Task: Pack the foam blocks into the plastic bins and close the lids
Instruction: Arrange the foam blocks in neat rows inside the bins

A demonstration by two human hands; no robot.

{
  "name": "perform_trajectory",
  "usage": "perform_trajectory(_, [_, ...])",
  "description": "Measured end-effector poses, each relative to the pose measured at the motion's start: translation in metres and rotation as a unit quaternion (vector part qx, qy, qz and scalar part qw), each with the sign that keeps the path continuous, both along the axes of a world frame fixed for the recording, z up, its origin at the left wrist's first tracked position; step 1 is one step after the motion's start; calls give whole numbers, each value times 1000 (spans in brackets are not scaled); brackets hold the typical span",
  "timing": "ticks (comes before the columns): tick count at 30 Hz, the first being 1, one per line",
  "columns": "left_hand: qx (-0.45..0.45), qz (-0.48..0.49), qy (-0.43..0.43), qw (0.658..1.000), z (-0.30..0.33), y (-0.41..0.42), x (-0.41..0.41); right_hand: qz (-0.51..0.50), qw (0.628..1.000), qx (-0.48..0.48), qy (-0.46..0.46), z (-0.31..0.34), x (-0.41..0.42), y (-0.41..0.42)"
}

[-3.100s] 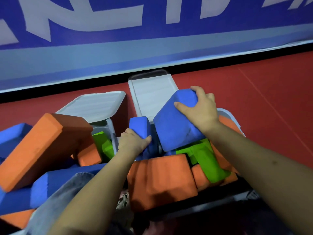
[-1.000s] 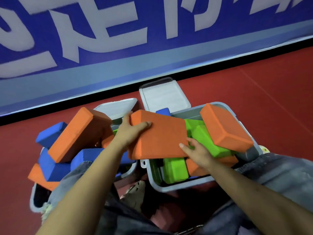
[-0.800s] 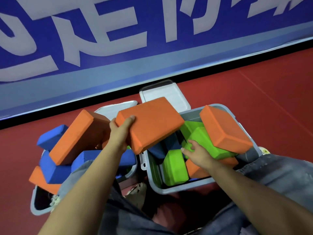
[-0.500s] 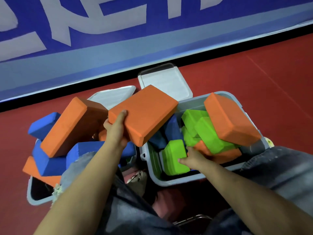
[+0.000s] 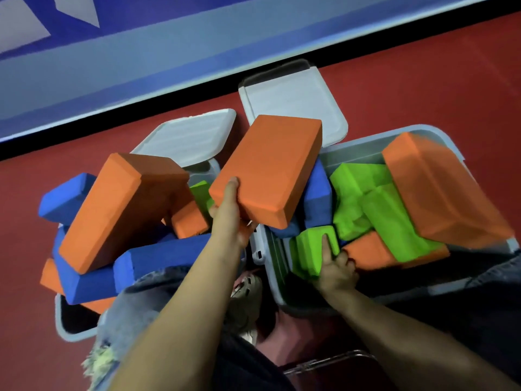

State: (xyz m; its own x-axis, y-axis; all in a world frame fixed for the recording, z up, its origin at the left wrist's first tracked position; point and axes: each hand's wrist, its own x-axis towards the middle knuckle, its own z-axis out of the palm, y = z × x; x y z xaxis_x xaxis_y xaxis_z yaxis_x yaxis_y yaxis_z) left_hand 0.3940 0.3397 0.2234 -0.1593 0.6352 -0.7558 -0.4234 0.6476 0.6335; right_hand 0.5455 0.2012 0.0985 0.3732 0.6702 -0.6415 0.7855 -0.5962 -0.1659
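Hands work over two grey bins on red floor; landmark is the right bin. L hand grips an orange block by its near corner, thumb on top, fingers under, block held up over the right bin's left edge; R hand is inside the right bin at its near wall, fingers pressed on a green block, not clearly wrapped round it. More green, blue & orange blocks fill that bin; its lid lies open behind it. Left bin, just left of it, is heaped w/ blue & orange blocks.
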Motion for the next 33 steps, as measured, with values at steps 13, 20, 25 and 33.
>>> perform_trajectory(13, [-27,-9,-32,999,4,-5,1,21,994,104,14,45,-22,4])
perform_trajectory(20, [-30,5,-59,998,13,-9,1,55,980,171,85,57,-8,-9])
perform_trajectory(25, [-31,10,-56,998,15,-12,-2,29,992,104,72,45,-22,-7])
perform_trajectory(33, [-9,15,-49,999,4,-9,-6,88,975,67,191,34,-23,-14])
